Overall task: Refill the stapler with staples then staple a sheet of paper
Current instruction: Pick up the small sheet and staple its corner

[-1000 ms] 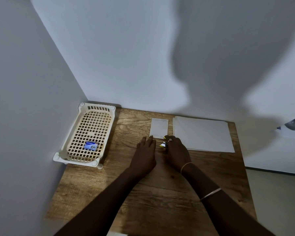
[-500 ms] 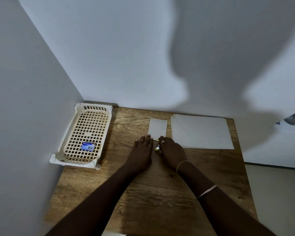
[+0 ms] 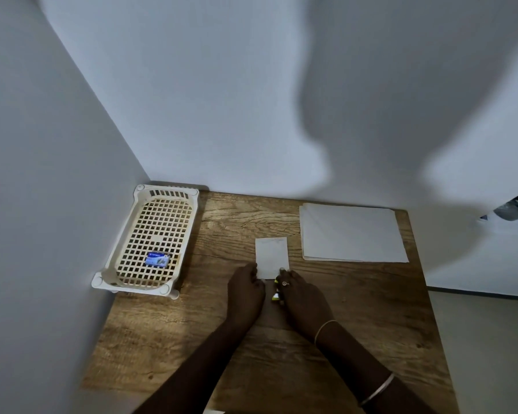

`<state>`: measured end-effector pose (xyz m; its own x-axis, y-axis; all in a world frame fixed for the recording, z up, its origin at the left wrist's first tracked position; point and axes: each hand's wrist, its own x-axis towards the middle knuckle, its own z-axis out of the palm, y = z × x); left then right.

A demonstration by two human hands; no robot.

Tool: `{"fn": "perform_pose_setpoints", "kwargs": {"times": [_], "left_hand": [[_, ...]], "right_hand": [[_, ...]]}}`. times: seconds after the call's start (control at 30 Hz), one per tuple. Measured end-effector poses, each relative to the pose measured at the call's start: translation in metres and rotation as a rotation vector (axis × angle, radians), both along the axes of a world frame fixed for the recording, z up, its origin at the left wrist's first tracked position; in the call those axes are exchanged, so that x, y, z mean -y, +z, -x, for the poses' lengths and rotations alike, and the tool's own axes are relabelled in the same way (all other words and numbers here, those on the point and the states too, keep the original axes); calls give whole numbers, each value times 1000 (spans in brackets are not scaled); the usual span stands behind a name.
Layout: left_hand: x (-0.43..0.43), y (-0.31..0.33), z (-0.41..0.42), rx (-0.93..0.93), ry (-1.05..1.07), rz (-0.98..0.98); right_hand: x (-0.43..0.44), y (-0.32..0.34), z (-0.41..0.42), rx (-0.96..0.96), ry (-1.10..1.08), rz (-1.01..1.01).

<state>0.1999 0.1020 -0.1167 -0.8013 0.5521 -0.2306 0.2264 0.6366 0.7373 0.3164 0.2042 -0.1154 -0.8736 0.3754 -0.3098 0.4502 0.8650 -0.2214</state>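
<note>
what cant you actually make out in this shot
- Head view: the stapler is nearly all hidden under the right hand; whether it is open or loaded cannot be told.
- The label of the blue box in the basket is too small to read.
- The left hand covers the small paper's near corner.

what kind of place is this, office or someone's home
Hard to say which: it looks like a small desk set in the corner of a plain white-walled room. A wooden table holds a stack of white paper, a cream plastic tray with a blue staple box, and little else.
</note>
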Motion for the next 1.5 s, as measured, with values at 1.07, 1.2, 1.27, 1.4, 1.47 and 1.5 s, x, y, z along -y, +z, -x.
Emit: {"fn": "perform_pose_setpoints", "kwargs": {"times": [1.07,1.2,1.27,1.4,1.47,1.5], "left_hand": [[-76,186,65,428,88,-741],[-89,250,73,376,28,-908],[-94,278,76,352,8,-970],[-100,317,82,348,17,-1078],[-100,326,82,360,27,-1112],[-100,329,81,368,33,-1124]], "right_hand": [[-59,178,42,-829,-338,50],[-72,240,51,-1006,-333,20],[-77,266,51,-1106,-339,38],[-84,297,49,-1330,-466,263],[-83,301,51,-1392,-555,564],[-82,301,52,-1378,-598,752]]}}
